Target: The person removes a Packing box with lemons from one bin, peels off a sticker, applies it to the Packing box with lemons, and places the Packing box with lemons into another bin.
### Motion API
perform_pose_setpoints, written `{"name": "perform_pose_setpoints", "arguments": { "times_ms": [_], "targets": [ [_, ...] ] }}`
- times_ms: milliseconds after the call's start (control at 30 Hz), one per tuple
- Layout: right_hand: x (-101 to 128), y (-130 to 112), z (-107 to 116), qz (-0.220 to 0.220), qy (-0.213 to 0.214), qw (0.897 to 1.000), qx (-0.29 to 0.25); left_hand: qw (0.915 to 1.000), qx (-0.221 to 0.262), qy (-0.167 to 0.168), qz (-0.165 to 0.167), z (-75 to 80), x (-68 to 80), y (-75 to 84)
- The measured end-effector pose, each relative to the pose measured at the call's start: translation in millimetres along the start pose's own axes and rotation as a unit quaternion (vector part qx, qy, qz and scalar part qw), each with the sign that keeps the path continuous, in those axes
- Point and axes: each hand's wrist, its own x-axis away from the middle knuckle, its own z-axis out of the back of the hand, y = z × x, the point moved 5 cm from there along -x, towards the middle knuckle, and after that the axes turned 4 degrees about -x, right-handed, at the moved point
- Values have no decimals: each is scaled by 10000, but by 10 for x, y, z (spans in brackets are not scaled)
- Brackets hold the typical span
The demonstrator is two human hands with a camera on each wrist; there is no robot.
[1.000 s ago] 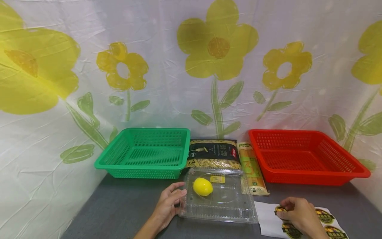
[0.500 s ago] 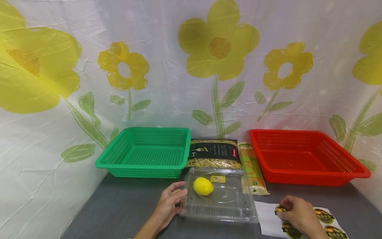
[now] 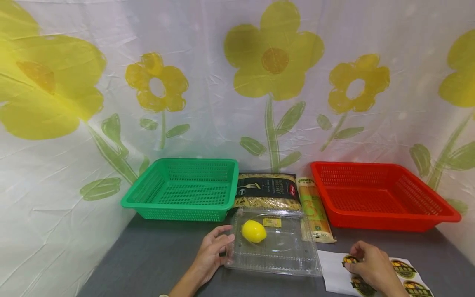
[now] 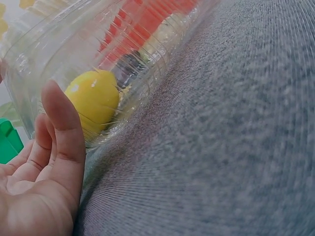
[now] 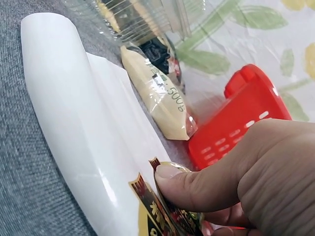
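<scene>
A clear plastic clamshell container lies on the dark table with a yellow lemon showing at its left side. In the left wrist view the lemon appears through the clear plastic. My left hand rests its fingertips against the container's left edge, thumb lower down. To the right is a white sheet of round dark-and-gold stickers. My right hand pinches one sticker on it between thumb and fingers. The right wrist view shows the thumb over the sticker's edge; the fingertips beneath are partly hidden.
Behind the container lie a bag of penne and a long pasta pack. A green basket stands at back left, a red basket at back right. A flowered curtain hangs behind the table.
The head view has shifted slightly, moving the scene a little to the right. Both hands, the container and the sticker sheet otherwise keep their places.
</scene>
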Motion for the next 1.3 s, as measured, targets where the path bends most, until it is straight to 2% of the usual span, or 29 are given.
{"name": "perform_pose_setpoints", "arguments": {
  "times_ms": [233, 800, 1167, 1300],
  "targets": [
    [-3, -36, 4, 64, 190, 9995, -251, 10000, -24, 27, -69, 20, 11, 15],
    [28, -50, -12, 305, 317, 9988, -229, 9998, 158, -82, 22, 8, 6, 30],
    [58, -83, 32, 199, 245, 9974, -644, 9998, 168, -34, 71, -4, 22, 32],
    [66, -149, 68, 334, 343, 9966, -675, 9998, 164, -20, 64, -10, 19, 28]
  ]
}}
